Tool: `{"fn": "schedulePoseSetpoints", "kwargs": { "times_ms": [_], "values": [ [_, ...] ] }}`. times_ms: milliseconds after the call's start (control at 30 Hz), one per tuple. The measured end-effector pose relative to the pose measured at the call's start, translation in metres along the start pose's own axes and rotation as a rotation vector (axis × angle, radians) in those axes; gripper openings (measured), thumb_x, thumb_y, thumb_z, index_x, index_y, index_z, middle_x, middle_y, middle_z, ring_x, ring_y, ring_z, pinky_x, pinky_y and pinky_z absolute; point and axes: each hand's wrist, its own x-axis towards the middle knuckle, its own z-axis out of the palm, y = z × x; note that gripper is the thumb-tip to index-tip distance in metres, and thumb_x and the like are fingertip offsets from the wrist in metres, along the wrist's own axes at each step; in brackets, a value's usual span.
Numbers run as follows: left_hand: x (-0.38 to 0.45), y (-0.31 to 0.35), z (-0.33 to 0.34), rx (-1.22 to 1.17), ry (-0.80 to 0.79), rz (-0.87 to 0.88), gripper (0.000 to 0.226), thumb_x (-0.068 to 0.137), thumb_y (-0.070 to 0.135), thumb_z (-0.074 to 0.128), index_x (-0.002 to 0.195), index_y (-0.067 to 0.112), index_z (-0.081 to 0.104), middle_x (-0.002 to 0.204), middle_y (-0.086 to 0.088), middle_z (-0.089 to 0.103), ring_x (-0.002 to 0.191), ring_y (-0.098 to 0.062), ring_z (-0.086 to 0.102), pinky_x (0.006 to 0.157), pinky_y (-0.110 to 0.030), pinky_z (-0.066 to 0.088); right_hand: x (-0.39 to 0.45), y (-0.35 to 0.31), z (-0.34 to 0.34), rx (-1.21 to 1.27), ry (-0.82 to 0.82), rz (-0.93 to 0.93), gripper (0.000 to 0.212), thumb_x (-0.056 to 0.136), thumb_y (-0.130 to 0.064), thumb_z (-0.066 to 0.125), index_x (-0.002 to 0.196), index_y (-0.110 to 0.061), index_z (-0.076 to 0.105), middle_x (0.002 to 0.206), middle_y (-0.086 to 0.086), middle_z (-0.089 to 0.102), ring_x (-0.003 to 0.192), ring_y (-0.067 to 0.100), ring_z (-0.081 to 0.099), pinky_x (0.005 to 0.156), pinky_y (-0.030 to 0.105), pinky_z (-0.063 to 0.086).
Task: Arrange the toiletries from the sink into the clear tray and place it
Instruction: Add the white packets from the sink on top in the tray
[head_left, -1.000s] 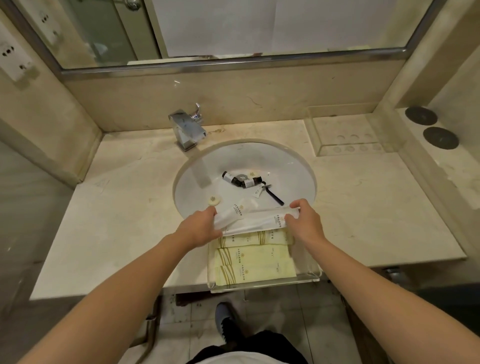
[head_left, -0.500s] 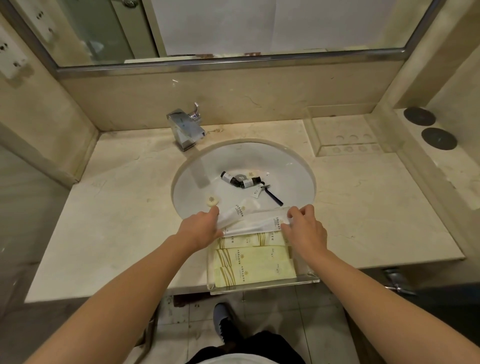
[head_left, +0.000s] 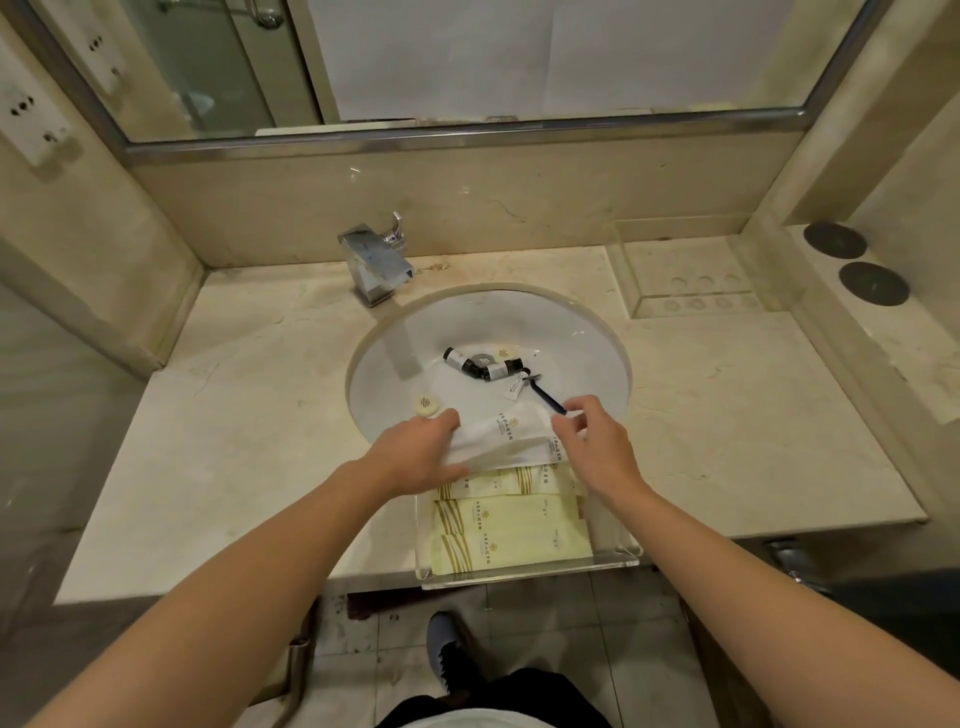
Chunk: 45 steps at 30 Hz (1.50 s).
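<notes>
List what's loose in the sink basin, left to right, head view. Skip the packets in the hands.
round soap → left dark bottle → right dark bottle → small white sachet → razor

A clear rectangular plastic tray (head_left: 618, 558) lies at the front edge, with flat pale yellow sachets (head_left: 511, 530) inside. Two white sachets (head_left: 506, 439) are at its far end. Small dark bottles (head_left: 480, 364), a dark razor (head_left: 545, 397) and a round soap (head_left: 427, 405) lie in the white sink (head_left: 582, 338).
</notes>
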Motion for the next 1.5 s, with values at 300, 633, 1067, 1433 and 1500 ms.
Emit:
{"fn": "schedulePoseSetpoints", "kwargs": {
  "times_ms": [300,633,1067,1433,1500],
  "values": [
    [-0.002,0.033,-0.007,-0.085,-0.040,0.093,0.043,0.082,0.043,0.067,0.112,0.020,0.045,0.091,0.002,0.056,0.083,-0.021,0.055,0.064,-0.031,0.042,0.001,-0.003,-0.018,0.410,-0.168,0.191,0.010,0.090,-0.008,0.057,0.096,-0.016,0.059,0.079,0.001,0.054,0.058,0.011,0.043,0.049,0.021,0.037],
    [-0.011,0.005,0.005,-0.374,-0.146,-0.038,0.047,0.073,0.046,0.077,0.106,0.023,0.055,0.095,0.003,0.059,0.083,-0.014,0.055,0.072,-0.028,0.047,-0.010,0.027,-0.028,0.179,-0.018,0.190,0.018,0.086,0.002,0.055,0.087,-0.015,0.060,0.074,0.006,0.059,0.060,0.015,0.055,0.053,0.021,0.042],
    [-0.024,-0.024,0.018,-0.582,0.040,-0.293,0.015,0.078,0.005,0.069,0.089,0.014,0.062,0.080,-0.006,0.063,0.063,-0.016,0.059,0.058,-0.024,0.049,-0.012,0.041,-0.019,-0.094,0.036,0.140,0.020,0.081,-0.003,0.062,0.076,-0.022,0.057,0.072,-0.001,0.060,0.068,0.016,0.056,0.060,0.030,0.046],
    [-0.013,-0.016,0.024,-0.470,0.083,-0.295,0.020,0.077,0.002,0.063,0.073,0.018,0.052,0.072,0.007,0.052,0.074,-0.017,0.052,0.060,-0.024,0.041,-0.018,0.045,-0.012,-0.348,0.036,0.031,0.013,0.082,-0.007,0.057,0.076,-0.018,0.055,0.070,-0.001,0.060,0.066,0.021,0.059,0.058,0.038,0.051],
    [-0.013,-0.017,0.025,-0.474,0.077,-0.297,0.020,0.077,0.003,0.064,0.073,0.018,0.052,0.072,0.007,0.052,0.074,-0.018,0.053,0.063,-0.026,0.042,-0.018,0.046,-0.012,-0.389,0.034,-0.007,0.012,0.083,-0.007,0.057,0.078,-0.018,0.054,0.070,-0.002,0.059,0.065,0.020,0.058,0.059,0.038,0.050]
  ]
}}
